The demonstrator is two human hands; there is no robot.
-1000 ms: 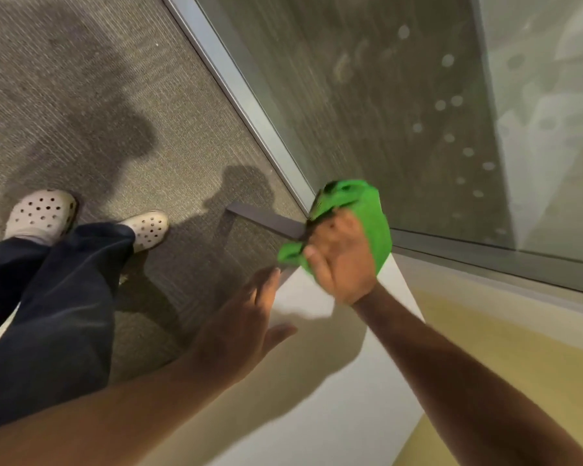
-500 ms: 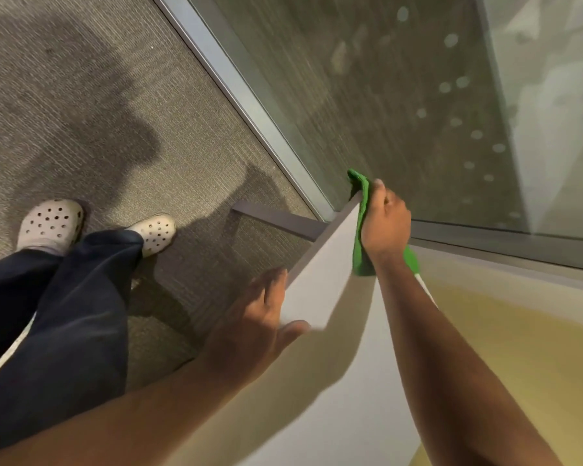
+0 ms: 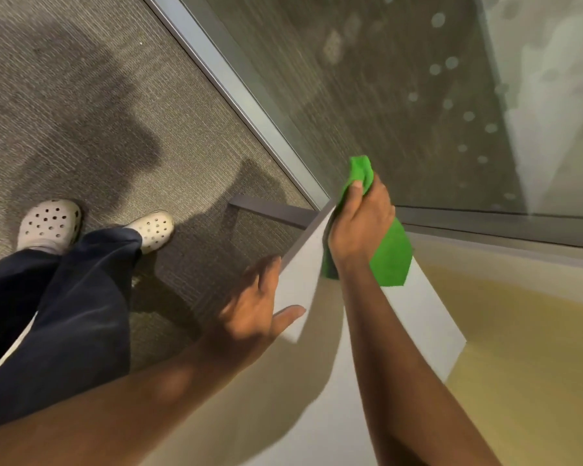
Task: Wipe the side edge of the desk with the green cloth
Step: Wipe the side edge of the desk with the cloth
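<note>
My right hand (image 3: pixel 359 227) grips the green cloth (image 3: pixel 389 253) at the far corner of the white desk (image 3: pixel 418 314), close to the glass wall. One end of the cloth sticks up above my fingers and the rest drapes over the desk top below my palm. The desk's side edge (image 3: pixel 303 240) runs from that corner back toward me. My left hand (image 3: pixel 254 309) rests flat on the desk near that edge, fingers spread, holding nothing.
A glass wall with a metal frame (image 3: pixel 236 82) borders the desk's far side. Grey carpet (image 3: pixel 115 129) lies to the left, where my legs in dark trousers (image 3: pixel 64 307) and white perforated shoes (image 3: pixel 51 223) stand. A dark bar (image 3: pixel 270 210) juts out under the desk corner.
My right hand carried the cloth from the near part of the side edge up to the far corner by the glass, then lifted slightly. My left hand stayed on the desk.
</note>
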